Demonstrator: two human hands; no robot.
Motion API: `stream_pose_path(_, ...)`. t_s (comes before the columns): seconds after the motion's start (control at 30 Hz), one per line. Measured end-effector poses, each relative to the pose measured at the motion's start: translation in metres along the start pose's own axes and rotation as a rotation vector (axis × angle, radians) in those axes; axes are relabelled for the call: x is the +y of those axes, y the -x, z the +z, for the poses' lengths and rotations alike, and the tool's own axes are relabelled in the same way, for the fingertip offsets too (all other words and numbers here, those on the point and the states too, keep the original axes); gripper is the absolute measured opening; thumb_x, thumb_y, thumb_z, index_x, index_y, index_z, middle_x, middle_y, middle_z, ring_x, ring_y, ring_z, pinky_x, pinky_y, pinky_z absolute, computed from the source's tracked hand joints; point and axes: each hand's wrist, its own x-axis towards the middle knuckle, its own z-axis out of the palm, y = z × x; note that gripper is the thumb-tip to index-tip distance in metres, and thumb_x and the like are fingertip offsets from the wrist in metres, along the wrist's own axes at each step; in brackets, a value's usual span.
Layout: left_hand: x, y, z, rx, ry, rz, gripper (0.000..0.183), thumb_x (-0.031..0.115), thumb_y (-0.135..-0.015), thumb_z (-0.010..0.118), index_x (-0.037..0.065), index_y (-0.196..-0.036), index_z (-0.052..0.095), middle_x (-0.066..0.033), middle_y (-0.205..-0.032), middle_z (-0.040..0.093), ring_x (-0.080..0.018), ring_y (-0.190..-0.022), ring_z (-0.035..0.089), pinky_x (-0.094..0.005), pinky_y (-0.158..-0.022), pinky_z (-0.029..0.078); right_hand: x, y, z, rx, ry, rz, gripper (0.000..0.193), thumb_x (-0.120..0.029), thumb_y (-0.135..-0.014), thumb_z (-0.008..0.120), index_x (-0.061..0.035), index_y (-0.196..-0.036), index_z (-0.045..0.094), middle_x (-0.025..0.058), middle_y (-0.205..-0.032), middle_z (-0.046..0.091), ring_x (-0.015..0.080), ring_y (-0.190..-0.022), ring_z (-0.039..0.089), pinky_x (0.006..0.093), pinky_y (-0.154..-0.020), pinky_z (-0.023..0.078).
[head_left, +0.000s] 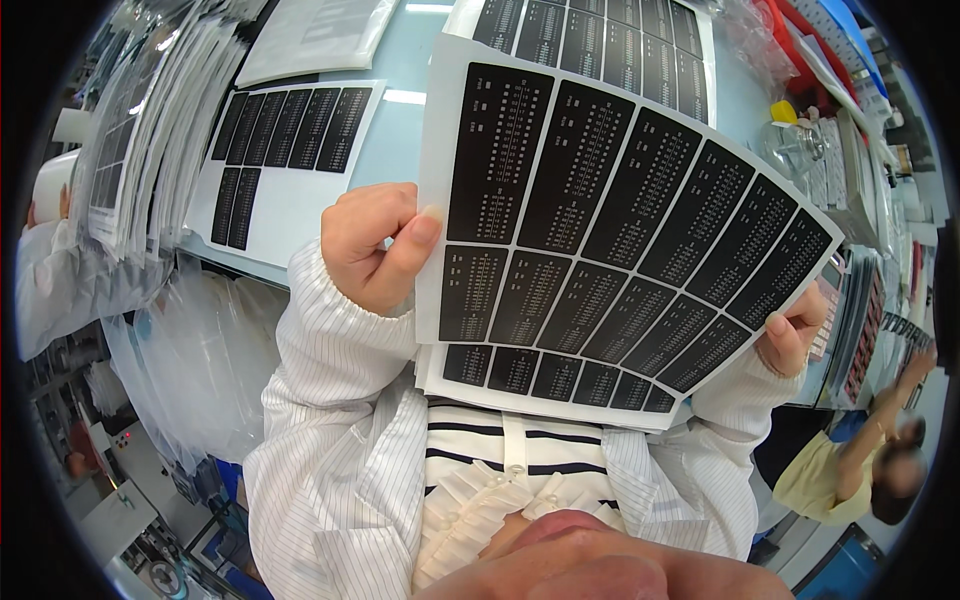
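Over the near side of the desk (400, 140), a printed sheet (612, 255) is supported between both hands in front of the person's chest. The sheet is white and carries black panels in two rows of six, the far row taller than the near row. The left hand (375, 245) pinches the left edge at about mid-height, with the thumb flat on the printed face and the other fingers curled. The right hand (795, 335) pinches the right edge near its lower part, thumb on the margin (its remaining fingers are largely hidden by the sheet). A second sheet (535, 393) shows beneath the near edge of the first, with one row of six black panels exposed; what supports it cannot be seen. Beyond the held sheet lies another panelled sheet (620, 50), partly covered by it. On the desk to the left, a partly filled sheet (290, 205) bears a row of black panels and two further panels below. Behind it sits a white plastic-wrapped pack (315, 38). At the far left stands a bundle of sheets (150, 140), and clear plastic (200, 350) hangs below the desk edge. At the right, a co-worker in a yellow top (825, 480) is visible.
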Motion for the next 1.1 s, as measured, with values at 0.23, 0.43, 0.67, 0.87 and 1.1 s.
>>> stream_pose_path(0.23, -0.0002, -0.0001, -0.0001, 0.009, -0.004, 0.01, 0.026, 0.008, -0.079, 0.055, 0.001, -0.056, 0.045, -0.0043, -0.046, 0.042, -0.0141, -0.039, 0.035, -0.027, -0.038, 0.026, -0.0004, -0.0004, -0.0004, -0.012, 0.013, -0.011, 0.023, -0.015, -0.07, 0.066, -0.0002, -0.059, 0.053, 0.0084, -0.067, 0.059, 0.0149, -0.059, 0.052, 0.0261, -0.056, 0.039)
stream_pose_path(0.43, 0.0044, -0.0009, 0.0018, 0.019, -0.008, -0.01, 0.022, 0.008, -0.08, 0.054, -0.001, -0.061, 0.05, -0.0058, -0.049, 0.047, -0.0146, -0.04, 0.039, -0.0267, -0.039, 0.03, -0.0017, 0.0015, -0.0005, -0.008, 0.012, 0.011, 0.023, -0.016, -0.07, 0.066, 0.0006, -0.059, 0.054, 0.0089, -0.067, 0.059, 0.016, -0.059, 0.053, 0.0267, -0.056, 0.039)
stream_pose_path(0.67, 0.0045, -0.0005, 0.0001, 0.018, -0.003, -0.009, 0.023, 0.01, -0.082, 0.052, -0.003, -0.062, 0.051, -0.0066, -0.051, 0.049, -0.0136, -0.041, 0.041, -0.0256, -0.04, 0.03, -0.0021, -0.0002, -0.0002, -0.018, 0.004, -0.002, 0.02, -0.014, -0.069, 0.066, 0.001, -0.06, 0.055, 0.0105, -0.068, 0.061, 0.017, -0.06, 0.054, 0.0265, -0.057, 0.04)
stream_pose_path(0.87, -0.0002, 0.002, 0.0005, 0.02, 0.03, 0.001, 0.023, 0.01, -0.082, 0.052, -0.003, -0.063, 0.051, -0.0063, -0.051, 0.048, -0.0128, -0.041, 0.039, -0.0249, -0.039, 0.029, 0.0007, -0.0027, 0.0009, -0.034, -0.043, -0.058, 0.016, -0.01, -0.069, 0.064, 0.0016, -0.061, 0.056, 0.0138, -0.069, 0.062, 0.0171, -0.057, 0.055, 0.0263, -0.055, 0.041)
stream_pose_path(1.1, -0.0025, 0.0032, 0.0006, 0.039, 0.037, 0.024, 0.022, 0.008, -0.083, 0.051, -0.004, -0.064, 0.052, -0.0072, -0.053, 0.051, -0.012, -0.041, 0.041, -0.0241, -0.039, 0.03, -0.0001, -0.0018, 0.0002, -0.05, -0.044, -0.03, 0.016, -0.01, -0.069, 0.064, 0.0019, -0.061, 0.055, 0.0145, -0.07, 0.062, 0.0172, -0.057, 0.055, 0.0263, -0.056, 0.041)
